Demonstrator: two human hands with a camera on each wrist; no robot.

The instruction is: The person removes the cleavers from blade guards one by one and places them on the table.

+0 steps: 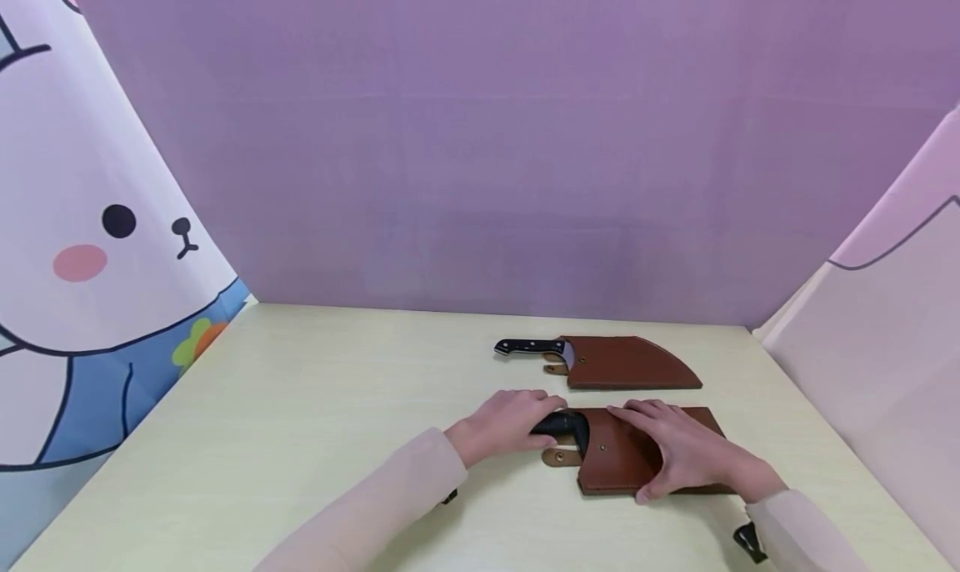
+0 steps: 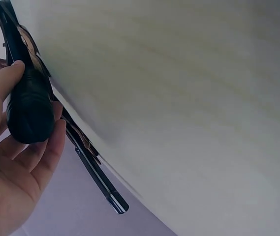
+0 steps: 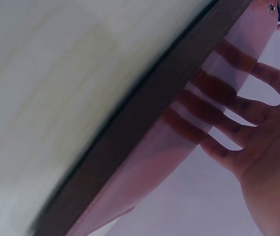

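In the head view, a cleaver with a black handle (image 1: 553,424) lies with its blade inside a brown leather sheath (image 1: 617,464). My left hand (image 1: 510,426) holds that handle, thumb and fingers around it; the left wrist view shows the rounded handle end (image 2: 30,115) close up. My right hand (image 1: 686,447) spans the sheath from above, its fingers toward the far edge and its thumb near the front edge. Those fingers look fairly straight in the right wrist view, meeting their reflections on the glossy sheath (image 3: 152,152). A sheath strap (image 1: 561,457) with a snap hangs loose beside the handle.
Behind lies a second sheathed knife (image 1: 630,363), its black riveted handle pointing left. Dark ends of other objects show near the front: one by the right sleeve (image 1: 750,543), one beside the left sleeve (image 1: 450,497). A purple backdrop (image 1: 480,180) stands behind the pale table (image 1: 337,372).
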